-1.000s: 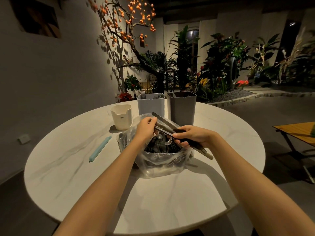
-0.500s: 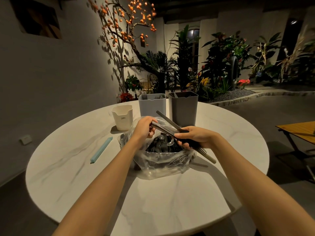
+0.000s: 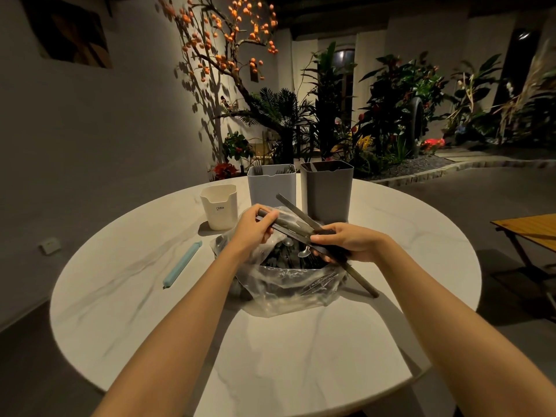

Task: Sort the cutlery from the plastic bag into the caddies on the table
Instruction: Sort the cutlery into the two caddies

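Your left hand (image 3: 255, 228) pinches the end of a dark stick (image 3: 285, 225) above the open bag (image 3: 285, 296). Your right hand (image 3: 346, 243) is closed around a bundle of similar sticks (image 3: 359, 279) that cross over the bag's mouth. They look stiff, thin and smooth, so they may slide against each other; grip near mid-length and keep them parallel. More cutlery sits in the bag, with three caddies (image 3: 326, 191) just behind it.
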A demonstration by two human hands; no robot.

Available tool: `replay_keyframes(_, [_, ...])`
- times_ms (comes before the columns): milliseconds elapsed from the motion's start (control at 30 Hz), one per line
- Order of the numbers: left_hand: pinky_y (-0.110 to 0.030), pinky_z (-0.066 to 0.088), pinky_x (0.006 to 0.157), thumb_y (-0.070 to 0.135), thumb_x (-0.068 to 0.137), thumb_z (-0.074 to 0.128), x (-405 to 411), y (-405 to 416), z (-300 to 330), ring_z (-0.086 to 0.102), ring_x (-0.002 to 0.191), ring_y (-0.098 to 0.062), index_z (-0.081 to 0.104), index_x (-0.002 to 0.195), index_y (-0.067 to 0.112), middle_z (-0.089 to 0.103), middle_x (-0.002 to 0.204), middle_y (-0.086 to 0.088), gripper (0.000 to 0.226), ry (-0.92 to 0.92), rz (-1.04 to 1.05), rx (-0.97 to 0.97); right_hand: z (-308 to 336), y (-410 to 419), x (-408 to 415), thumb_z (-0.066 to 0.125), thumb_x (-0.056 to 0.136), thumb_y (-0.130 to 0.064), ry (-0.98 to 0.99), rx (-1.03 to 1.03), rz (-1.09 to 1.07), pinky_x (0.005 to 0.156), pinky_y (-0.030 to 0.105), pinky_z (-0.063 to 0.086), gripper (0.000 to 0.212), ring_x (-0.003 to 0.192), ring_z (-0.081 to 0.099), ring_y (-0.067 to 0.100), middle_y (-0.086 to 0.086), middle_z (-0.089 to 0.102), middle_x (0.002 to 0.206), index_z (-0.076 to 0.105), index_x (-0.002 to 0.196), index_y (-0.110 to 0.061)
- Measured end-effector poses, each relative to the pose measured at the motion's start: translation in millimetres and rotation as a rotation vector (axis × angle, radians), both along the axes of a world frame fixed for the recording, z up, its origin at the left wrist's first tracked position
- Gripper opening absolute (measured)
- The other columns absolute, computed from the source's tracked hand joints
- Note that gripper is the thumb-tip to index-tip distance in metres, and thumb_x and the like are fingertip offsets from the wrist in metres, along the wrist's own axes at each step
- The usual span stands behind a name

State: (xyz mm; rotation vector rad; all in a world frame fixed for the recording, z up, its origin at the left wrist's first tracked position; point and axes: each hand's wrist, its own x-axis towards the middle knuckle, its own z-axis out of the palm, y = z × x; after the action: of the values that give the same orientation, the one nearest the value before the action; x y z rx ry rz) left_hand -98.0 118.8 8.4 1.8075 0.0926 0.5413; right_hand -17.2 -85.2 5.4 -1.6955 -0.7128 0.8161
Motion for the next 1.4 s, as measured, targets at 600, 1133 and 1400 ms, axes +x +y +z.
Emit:
replay_keyframes(600, [-0.033, 0.038, 0.088, 0.050, 0.085, 0.051, 6.6, -2.7, -13.5, 0.052, 0.094, -0.017, 0.057, 0.100, 0.020, 0.059, 0.099, 0.003, 0.034, -0.247, 0.101, 1.473, -5.5, 1.3, 4.8, 0.056, 0.096, -0.019, -0.116, 0.055, -0.041, 0.044, 0.015, 0.037, 0.015, 0.048, 0.040, 0.010, 0.008, 0.055, 0.073, 0.061, 0.098, -0.005])
replay_keyframes(1133, [-0.031, 0.046, 0.057, 0.001, 0.067, 0.080, -1.9, -15.5, 2.7, 0.050, 0.057, -0.020, 0.067, 0.081, 0.012, 0.056, 0.082, -0.007, 0.022, -0.405, 0.377, 1.554, 8.3, -1.0, -2.1, 0.042, 0.101, -0.032, 0.010, -0.081, 0.170, 0.051, 0.019, 0.039, 0.031, 0.055, 0.041, 0.012, 0.005, 0.054, 0.073, 0.060, 0.112, -0.010])
replay_keyframes(1400, [-0.031, 0.046, 0.059, 0.004, 0.068, 0.082, 0.4, -6.1, 6.7, 0.052, 0.059, -0.019, 0.070, 0.076, 0.013, 0.055, 0.071, -0.002, 0.017, -0.256, 0.362, 1.525, 8.4, -5.6, -4.4, 0.038, 0.100, -0.045, 0.130, 0.049, -0.009, 0.046, 0.016, 0.041, 0.044, 0.049, 0.044, 0.010, 0.005, 0.054, 0.069, 0.054, 0.096, -0.004])
